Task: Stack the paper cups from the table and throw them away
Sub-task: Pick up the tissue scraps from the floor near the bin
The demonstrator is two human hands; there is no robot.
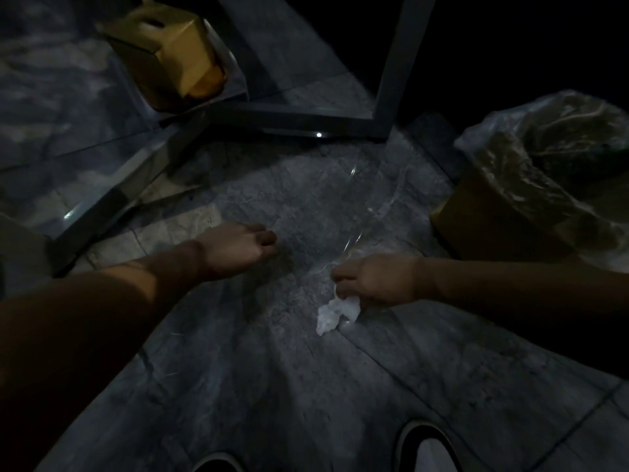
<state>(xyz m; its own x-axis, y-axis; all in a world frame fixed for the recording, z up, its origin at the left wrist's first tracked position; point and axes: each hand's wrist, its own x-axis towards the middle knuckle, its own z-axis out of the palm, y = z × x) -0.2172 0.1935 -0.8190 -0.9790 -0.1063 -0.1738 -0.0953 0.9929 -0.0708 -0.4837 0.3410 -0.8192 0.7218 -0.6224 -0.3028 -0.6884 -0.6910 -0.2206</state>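
Note:
No paper cups show in this dim view of the floor. My right hand reaches down at centre right and grips a crumpled white tissue that hangs below its fingers, close to the grey stone floor. My left hand stretches out at centre left with its fingers curled in and nothing visible in them. A cardboard bin lined with a clear plastic bag stands on the right, just beyond my right hand.
A metal table frame and its slanted leg cross the upper middle and left. A yellow-brown box sits at the upper left. The toes of two shoes show at the bottom edge.

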